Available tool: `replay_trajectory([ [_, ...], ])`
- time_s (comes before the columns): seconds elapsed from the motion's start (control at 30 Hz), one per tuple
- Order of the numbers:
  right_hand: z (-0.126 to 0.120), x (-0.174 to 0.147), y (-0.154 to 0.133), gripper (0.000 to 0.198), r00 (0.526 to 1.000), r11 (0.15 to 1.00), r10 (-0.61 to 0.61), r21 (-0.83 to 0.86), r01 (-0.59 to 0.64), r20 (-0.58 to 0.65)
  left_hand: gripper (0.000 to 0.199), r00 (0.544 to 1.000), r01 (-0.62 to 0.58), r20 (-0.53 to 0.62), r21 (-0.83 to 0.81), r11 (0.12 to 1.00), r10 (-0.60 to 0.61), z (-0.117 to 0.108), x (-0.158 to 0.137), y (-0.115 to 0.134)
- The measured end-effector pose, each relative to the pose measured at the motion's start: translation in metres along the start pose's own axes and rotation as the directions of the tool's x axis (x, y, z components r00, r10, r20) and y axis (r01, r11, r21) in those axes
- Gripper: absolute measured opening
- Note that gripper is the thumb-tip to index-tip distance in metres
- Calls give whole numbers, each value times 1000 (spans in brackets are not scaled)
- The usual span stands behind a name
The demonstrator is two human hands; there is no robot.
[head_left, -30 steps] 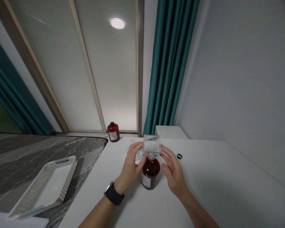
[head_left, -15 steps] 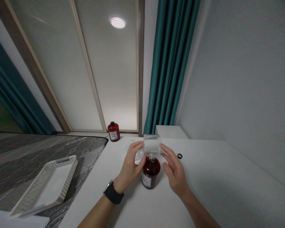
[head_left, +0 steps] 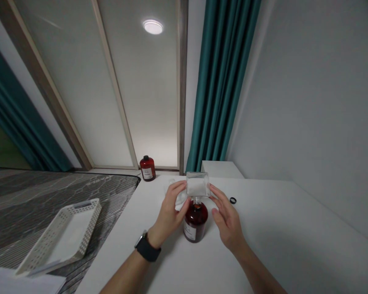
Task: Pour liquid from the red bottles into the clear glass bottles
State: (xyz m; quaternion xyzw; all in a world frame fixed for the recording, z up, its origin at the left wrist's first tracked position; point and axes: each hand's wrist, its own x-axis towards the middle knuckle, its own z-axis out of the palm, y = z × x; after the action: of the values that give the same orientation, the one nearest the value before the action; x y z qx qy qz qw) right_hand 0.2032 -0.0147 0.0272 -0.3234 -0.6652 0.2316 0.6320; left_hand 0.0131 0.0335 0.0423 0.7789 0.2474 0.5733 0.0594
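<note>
A clear glass bottle (head_left: 198,183) is upside down, its neck directly over the mouth of a dark red bottle (head_left: 196,216) with a white label. Whether the two necks touch, I cannot tell. My left hand (head_left: 170,210), with a black watch on the wrist, grips the clear bottle's left side between fingers and thumb. On the other side, fingertips of my right hand (head_left: 227,218) press against the clear bottle; its thumb is apart from the glass. The dark red bottle stands upright on the white table (head_left: 202,273). Behind my left hand, another clear object (head_left: 180,199) is partly hidden.
A black ring (head_left: 233,200) lies right of the bottles. Another red bottle (head_left: 147,169) with a black cap stands at the table's far left corner. Left of the table, a white perforated basket (head_left: 93,216) rests on a grey patterned surface, beside white paper (head_left: 24,281).
The view has shifted very slightly. Both hands keep the clear bottle inverted over the dark red one, with no visible change in their hold.
</note>
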Motion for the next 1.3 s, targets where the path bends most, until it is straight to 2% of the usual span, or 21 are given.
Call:
replay_trajectory([
  [0.97, -2, 1, -3, 42, 1000, 999, -3, 36, 2, 18, 45, 1000, -8, -2, -10, 1000, 8, -2, 2, 5],
  [1.3, -1, 1, -3, 42, 1000, 1000, 0, 26, 0, 11, 46, 1000, 10, 28, -57, 998, -8, -5, 2, 8],
])
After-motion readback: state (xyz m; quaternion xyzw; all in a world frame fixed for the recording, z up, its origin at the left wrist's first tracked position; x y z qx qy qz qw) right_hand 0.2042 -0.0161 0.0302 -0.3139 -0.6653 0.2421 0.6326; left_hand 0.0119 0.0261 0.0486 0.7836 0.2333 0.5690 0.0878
